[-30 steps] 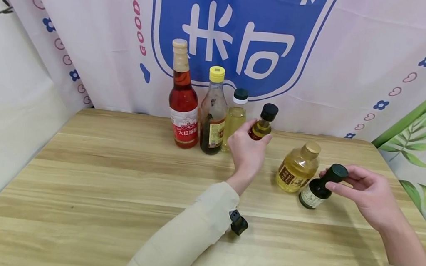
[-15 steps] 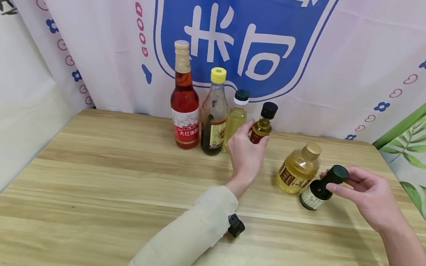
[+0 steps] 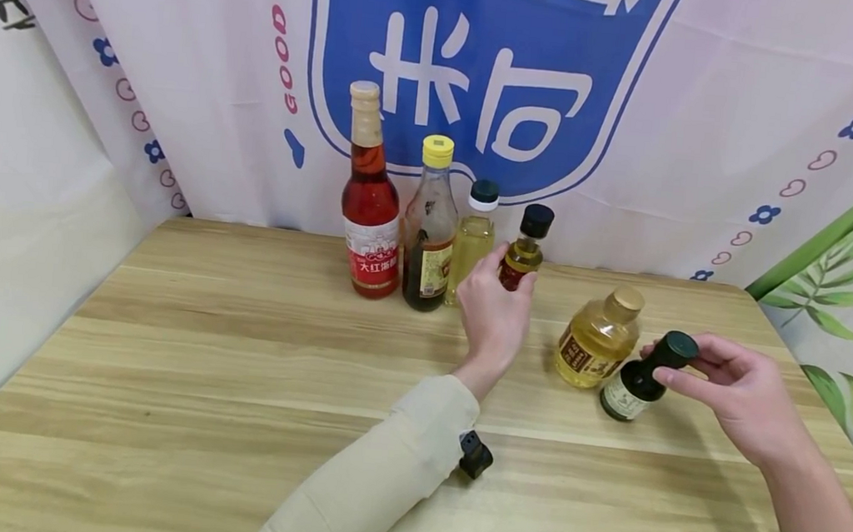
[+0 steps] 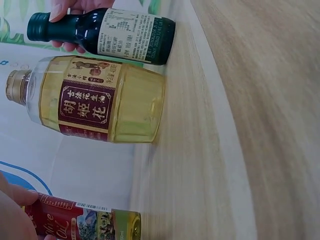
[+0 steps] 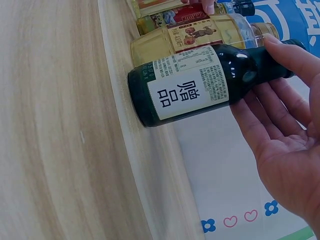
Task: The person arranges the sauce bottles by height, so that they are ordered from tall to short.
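In the head view, my left hand (image 3: 494,309) grips a small olive oil bottle (image 3: 522,265) with a black cap and red label, beside a pale oil bottle (image 3: 471,249) with a dark green cap. Fingers cover part of its label in the left wrist view. My right hand (image 3: 750,396) holds a small dark green bottle (image 3: 627,388) by its neck, thumb on the near side. A cream label (image 5: 190,82) with large black characters shows on that bottle in the right wrist view. Between the hands stands a golden peanut oil bottle (image 3: 597,342), close to the green one.
A tall red vinegar bottle (image 3: 373,212) and a dark sauce bottle (image 3: 429,241) with a yellow cap stand in the row at the back left. Behind the wooden table (image 3: 199,382) hangs a printed curtain (image 3: 629,182).
The olive oil bottle in my left hand has shifted slightly left, towards the pale oil bottle. My right hand and the green bottle stay in place.
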`<act>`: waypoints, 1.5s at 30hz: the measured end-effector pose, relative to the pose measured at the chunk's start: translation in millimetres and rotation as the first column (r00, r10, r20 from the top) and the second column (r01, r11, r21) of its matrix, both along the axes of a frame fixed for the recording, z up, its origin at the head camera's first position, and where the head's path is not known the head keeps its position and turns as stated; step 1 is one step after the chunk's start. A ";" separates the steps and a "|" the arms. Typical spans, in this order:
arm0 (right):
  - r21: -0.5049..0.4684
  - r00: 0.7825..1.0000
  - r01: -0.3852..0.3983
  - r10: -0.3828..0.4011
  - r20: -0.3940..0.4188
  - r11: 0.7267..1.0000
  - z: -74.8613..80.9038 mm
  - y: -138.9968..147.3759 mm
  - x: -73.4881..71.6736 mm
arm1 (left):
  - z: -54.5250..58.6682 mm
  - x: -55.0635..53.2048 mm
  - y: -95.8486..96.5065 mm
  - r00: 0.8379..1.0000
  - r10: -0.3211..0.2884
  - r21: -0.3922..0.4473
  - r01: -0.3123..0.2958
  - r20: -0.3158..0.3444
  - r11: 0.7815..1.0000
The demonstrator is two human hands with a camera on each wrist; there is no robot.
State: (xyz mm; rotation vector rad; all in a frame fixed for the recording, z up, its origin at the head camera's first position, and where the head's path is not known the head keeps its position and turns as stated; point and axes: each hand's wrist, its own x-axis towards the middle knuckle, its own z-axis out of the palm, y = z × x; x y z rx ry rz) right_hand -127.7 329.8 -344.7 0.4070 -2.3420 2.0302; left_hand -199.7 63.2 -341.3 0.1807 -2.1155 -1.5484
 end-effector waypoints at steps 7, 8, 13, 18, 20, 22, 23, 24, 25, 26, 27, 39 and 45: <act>-0.002 1.000 0.002 -0.002 -0.011 1.000 -2.1 1.3 2.5 | -2.8 -0.2 2.3 1.000 0.013 -0.034 -0.014 -0.012 0.999; 0.000 1.000 0.003 -0.003 -0.009 1.000 -2.1 1.4 2.9 | -3.1 -0.1 2.5 1.000 0.013 -0.033 -0.014 -0.012 0.999; 0.021 1.000 0.012 -0.012 0.004 1.000 -0.8 1.1 2.8 | -4.0 0.2 2.5 1.000 0.023 -0.013 -0.023 -0.015 1.000; 0.044 1.000 0.015 -0.015 0.010 0.999 0.9 -0.8 1.3 | -5.0 0.2 0.6 0.999 0.029 -0.002 -0.029 -0.015 1.000; 0.049 1.000 0.018 -0.018 0.010 0.999 1.0 -1.2 0.7 | -5.2 0.2 -0.3 1.000 0.026 -0.002 -0.026 -0.015 1.000; 0.043 1.000 0.010 -0.010 0.009 0.999 0.9 -1.0 0.0 | -5.3 0.5 -1.0 1.000 0.024 0.001 -0.024 -0.018 1.000; 0.041 1.000 0.010 -0.010 0.009 0.999 0.7 -0.8 -0.2 | -5.3 0.8 -1.2 1.000 0.023 0.006 -0.023 -0.020 1.000; 0.037 1.000 0.004 -0.004 0.008 0.999 0.5 -0.3 -0.5 | -5.2 1.0 -1.4 0.999 0.024 0.012 -0.024 -0.022 1.000; 0.032 1.000 -0.004 0.004 0.006 0.999 0.3 0.2 -0.7 | -4.9 1.4 -1.5 0.999 0.025 0.021 -0.025 -0.025 0.999; 0.029 1.000 -0.004 0.004 0.006 1.000 0.2 0.4 -0.7 | -4.6 1.9 -1.6 0.999 0.028 0.032 -0.027 -0.029 0.999; 0.027 1.000 -0.006 0.006 0.006 1.000 0.1 0.6 -0.7 | -4.2 2.5 -1.8 0.999 0.030 0.049 -0.028 -0.035 0.998; 0.022 1.000 0.002 -0.002 -0.003 1.000 1.6 -0.2 -0.1 | -0.4 17.8 -6.6 0.969 -0.032 0.162 0.073 -0.243 0.984; 0.015 1.000 -0.007 0.007 0.005 1.000 1.1 0.7 -0.2 | -2.0 25.7 -6.2 0.931 -0.226 0.058 0.252 -0.287 0.966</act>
